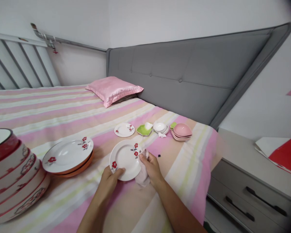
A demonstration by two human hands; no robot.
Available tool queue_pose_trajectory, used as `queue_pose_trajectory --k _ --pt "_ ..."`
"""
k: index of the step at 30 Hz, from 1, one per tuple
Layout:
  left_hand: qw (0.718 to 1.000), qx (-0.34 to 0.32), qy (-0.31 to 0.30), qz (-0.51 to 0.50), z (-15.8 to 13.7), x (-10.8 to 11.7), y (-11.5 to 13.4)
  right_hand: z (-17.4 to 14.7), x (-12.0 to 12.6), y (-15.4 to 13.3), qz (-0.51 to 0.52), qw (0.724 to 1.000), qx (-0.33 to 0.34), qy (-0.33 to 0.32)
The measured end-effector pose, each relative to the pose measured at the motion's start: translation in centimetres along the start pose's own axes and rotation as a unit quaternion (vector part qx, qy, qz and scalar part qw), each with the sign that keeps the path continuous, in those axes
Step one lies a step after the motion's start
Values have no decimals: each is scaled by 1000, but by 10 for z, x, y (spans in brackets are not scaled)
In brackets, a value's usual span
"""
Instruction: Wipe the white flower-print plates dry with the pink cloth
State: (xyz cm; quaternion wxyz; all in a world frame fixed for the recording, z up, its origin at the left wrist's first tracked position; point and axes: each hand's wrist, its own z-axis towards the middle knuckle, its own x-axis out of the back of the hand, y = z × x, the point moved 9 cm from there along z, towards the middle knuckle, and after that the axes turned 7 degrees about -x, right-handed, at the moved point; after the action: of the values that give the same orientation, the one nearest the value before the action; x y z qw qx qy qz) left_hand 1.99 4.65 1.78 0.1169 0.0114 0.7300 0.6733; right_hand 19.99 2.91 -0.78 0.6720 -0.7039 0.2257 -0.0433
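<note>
A white plate with red flowers is held up over the bed, tilted toward me. My left hand grips its lower left rim, thumb on the face and fingers behind. At the right rim, my right hand pinches a pale cloth against the plate, its thumb on the front. The cloth hangs down below that hand. Beyond the held plate, a similar flowered plate lies flat on the bed. The fingers behind the plate are partly hidden.
Left are stacked flowered bowls and stacked plates with orange undersides. Farther back sit a green leaf-shaped dish, small white dishes and pink dishes. A pink pillow lies by the grey headboard; a nightstand stands right.
</note>
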Motion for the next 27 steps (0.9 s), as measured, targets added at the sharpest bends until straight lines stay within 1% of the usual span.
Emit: queue_pose_trajectory --k 5,7,10,13,18,21,24,27 --pt "995 1 -77 63 -5 0 13 -1 -5 2 7 1000 -9 -29" --pt "995 0 -90 53 -7 2 15 -2 -8 2 13 999 -13 -44" --pt "994 23 -104 20 -9 3 11 -4 -11 2 26 998 -20 -58" --pt "995 33 -90 8 -10 5 12 -3 -11 3 46 997 -30 -59" --pt "1000 -7 -30 -7 -9 3 27 0 -7 6 107 991 -60 -49" --pt "1000 -19 -5 -22 -8 -4 26 1 -5 5 144 986 -71 -43" --pt "999 -24 -12 21 -8 -13 19 1 -4 3 169 982 -75 -41" --pt "989 -51 -56 126 -9 -26 16 1 -3 2 184 979 -76 -35"
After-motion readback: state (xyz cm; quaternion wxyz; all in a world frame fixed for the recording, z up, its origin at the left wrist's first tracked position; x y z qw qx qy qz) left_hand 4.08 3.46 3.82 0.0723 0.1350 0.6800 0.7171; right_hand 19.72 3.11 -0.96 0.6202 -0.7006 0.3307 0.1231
